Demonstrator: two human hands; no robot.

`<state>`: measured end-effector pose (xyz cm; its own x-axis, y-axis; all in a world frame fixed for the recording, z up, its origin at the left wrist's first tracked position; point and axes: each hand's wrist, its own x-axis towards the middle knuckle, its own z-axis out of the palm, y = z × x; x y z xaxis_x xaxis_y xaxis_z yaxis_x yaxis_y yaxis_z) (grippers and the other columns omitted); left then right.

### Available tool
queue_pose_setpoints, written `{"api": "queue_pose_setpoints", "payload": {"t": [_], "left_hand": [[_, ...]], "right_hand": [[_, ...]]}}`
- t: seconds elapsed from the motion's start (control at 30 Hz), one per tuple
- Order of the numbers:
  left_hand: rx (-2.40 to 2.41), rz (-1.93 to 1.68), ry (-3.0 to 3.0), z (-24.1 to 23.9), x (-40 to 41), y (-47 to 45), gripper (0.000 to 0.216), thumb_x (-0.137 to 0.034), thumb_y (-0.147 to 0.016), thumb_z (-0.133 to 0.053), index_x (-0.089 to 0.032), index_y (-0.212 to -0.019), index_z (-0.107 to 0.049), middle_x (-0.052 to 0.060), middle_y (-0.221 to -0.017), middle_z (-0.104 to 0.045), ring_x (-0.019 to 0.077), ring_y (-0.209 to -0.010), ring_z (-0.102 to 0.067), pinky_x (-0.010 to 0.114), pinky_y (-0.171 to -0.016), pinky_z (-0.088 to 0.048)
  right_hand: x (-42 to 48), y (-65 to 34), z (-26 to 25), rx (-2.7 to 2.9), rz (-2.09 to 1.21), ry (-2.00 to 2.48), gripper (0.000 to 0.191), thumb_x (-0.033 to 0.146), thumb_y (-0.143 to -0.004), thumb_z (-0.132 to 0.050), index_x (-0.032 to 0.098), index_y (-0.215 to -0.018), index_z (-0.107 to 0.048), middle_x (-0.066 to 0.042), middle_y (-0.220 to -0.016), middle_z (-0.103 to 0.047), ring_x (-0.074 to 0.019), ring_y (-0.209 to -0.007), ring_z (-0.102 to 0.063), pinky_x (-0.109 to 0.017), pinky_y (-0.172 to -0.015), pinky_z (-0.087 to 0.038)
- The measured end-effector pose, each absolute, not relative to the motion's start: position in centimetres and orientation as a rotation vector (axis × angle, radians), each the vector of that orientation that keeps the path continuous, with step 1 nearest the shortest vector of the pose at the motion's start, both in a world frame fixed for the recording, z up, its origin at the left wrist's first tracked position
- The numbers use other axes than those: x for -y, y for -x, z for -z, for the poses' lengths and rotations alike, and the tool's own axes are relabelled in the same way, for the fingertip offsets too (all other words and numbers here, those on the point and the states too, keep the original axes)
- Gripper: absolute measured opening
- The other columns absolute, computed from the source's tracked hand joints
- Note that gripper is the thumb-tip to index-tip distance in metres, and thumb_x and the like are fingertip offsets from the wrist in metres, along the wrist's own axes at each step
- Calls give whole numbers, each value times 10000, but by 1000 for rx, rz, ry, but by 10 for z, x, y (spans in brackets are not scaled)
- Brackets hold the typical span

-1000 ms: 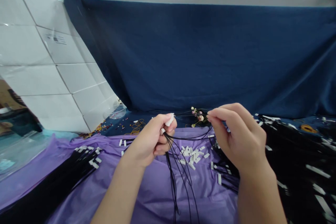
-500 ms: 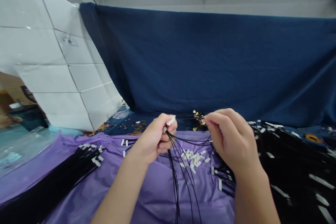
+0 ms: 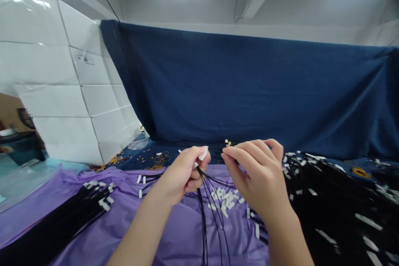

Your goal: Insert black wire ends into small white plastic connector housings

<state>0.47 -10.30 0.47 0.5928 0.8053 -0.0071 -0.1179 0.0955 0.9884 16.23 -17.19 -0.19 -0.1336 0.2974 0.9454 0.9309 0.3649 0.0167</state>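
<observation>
My left hand (image 3: 187,170) is closed around several thin black cords (image 3: 203,212), which hang down from it over the purple cloth. A white tag (image 3: 203,153) sticks out between its thumb and forefinger, and another small white piece shows just below. To the right, my right hand (image 3: 257,170) has thumb and forefinger pinched together. A thin dark strand runs faintly from the left thumb to that pinch, the other fingers being loosely bent. Loose white tags (image 3: 225,200) lie in a pile on the cloth below and between my hands.
Purple cloth (image 3: 181,232) covers the near table. Bundles of black cords with white ends lie at left (image 3: 59,220) and right (image 3: 324,199). White boxes (image 3: 59,99) are stacked at left; a blue curtain (image 3: 243,95) hangs behind. Yellow rubber bands (image 3: 160,160) lie beyond my left hand.
The view has tipped upward, so ceiling lights now show. My right hand has come left, closer to my left hand, and the strand between them is shorter. My left hand keeps its grip.
</observation>
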Motion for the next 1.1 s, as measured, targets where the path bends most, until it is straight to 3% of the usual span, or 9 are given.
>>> {"api": "queue_pose_setpoints", "payload": {"t": [0.43, 0.87, 1.0, 1.1], "left_hand": [[-580, -763, -1343, -2, 109, -13, 374, -470, -883, -469, -195, -635, -416, -95, -483, -184, 47, -405, -105, 136, -341, -147], [-640, -714, -1323, -5, 114, -27, 373, -494, -833, -528, -206, -664, -361, -105, -500, -195, 32, -395, -101, 123, -347, -135], [-675, -795, -1332, -4, 114, -29, 354, -492, -863, -513, -206, -693, -391, -107, -517, -183, 36, -402, -98, 127, -344, -162], [-686, -846, -1308, -3, 114, -30, 352, -510, -854, -545, -209, -729, -413, -106, -520, -214, 36, -384, -142, 135, -346, -155]], "right_hand": [[173, -165, -1, 1672, 615, 997, 105, 133, -950, -577, 190, -875, -623, -2, -789, -651, -162, -770, -571, -351, -774, -361], [170, -176, 2, 1657, 618, 1098, 148, 148, -962, -549, 205, -848, -624, 28, -790, -665, -142, -758, -556, -369, -845, -339], [170, -175, 2, 1533, 750, 1126, 56, 197, -920, -641, 246, -913, -668, 11, -951, -699, -197, -927, -596, -430, -935, -289], [175, -172, 0, 1438, 801, 1127, 52, 195, -900, -656, 240, -887, -679, -19, -984, -691, -219, -951, -583, -423, -899, -305]]}}
